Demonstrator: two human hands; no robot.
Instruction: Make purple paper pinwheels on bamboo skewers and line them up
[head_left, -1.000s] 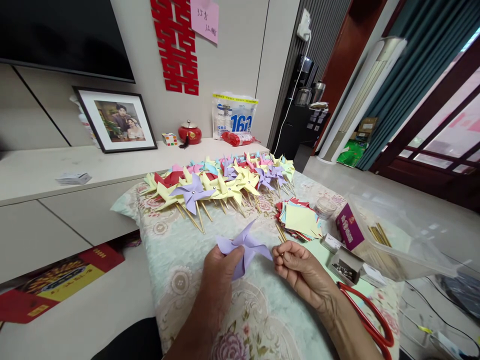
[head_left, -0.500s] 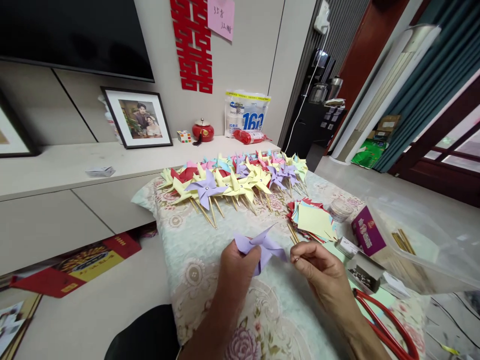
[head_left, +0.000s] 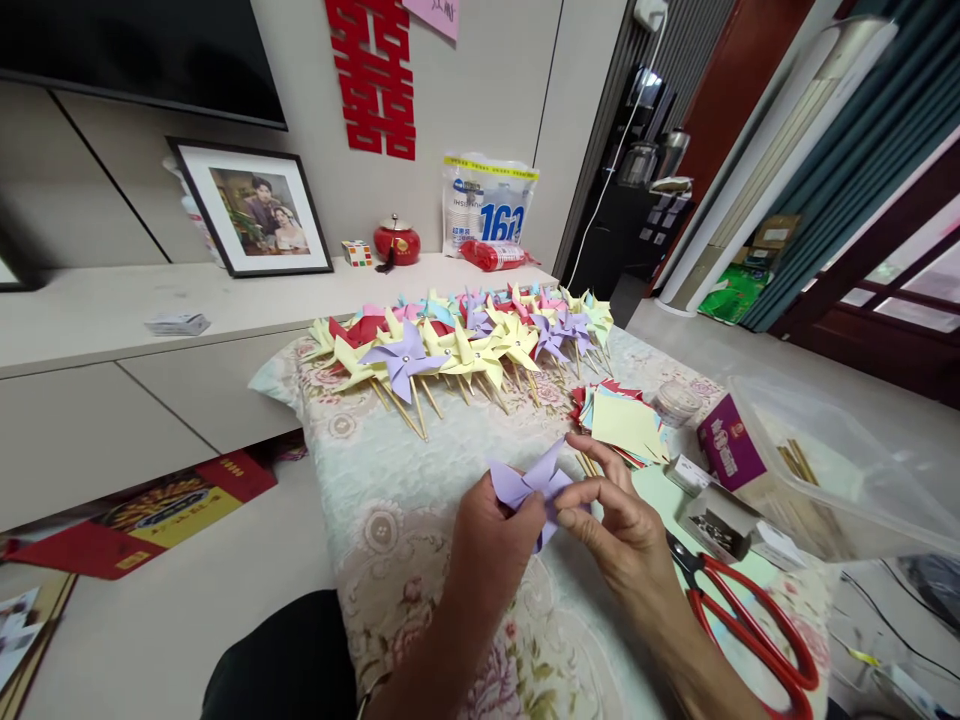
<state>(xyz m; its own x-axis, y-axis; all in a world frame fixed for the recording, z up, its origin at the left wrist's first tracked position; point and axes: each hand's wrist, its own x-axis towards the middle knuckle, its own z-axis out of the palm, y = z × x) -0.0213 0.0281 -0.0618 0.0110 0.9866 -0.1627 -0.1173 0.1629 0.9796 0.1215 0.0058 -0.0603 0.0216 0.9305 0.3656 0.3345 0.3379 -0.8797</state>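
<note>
My left hand (head_left: 499, 535) is closed on a purple paper pinwheel (head_left: 529, 485), its thumb pressed near the middle of the folded blades. At the pinwheel's right side is my right hand (head_left: 619, 525), thumb and a finger pinched together against the paper. Whatever sits in that pinch is too small or hidden to make out. Another finger of this hand reaches up to the tip of the top blade. Several finished pinwheels on sticks (head_left: 465, 350) lie across the far part of the table. A stack of coloured paper squares (head_left: 628, 425) is beyond my right hand.
Red-handled scissors (head_left: 750, 620) lie by my right forearm. Near them stands an open small box (head_left: 716, 530) of metal pins. A clear plastic bin (head_left: 847, 480) with sticks is at the right, beside a round clear tub (head_left: 676, 402). Flowered cloth (head_left: 390, 480) covers the table.
My right hand, pinching something tiny apart from the pinwheel before, has moved left onto the paper. My left hand keeps its grip. The view has shifted slightly, and more of the scissors shows.
</note>
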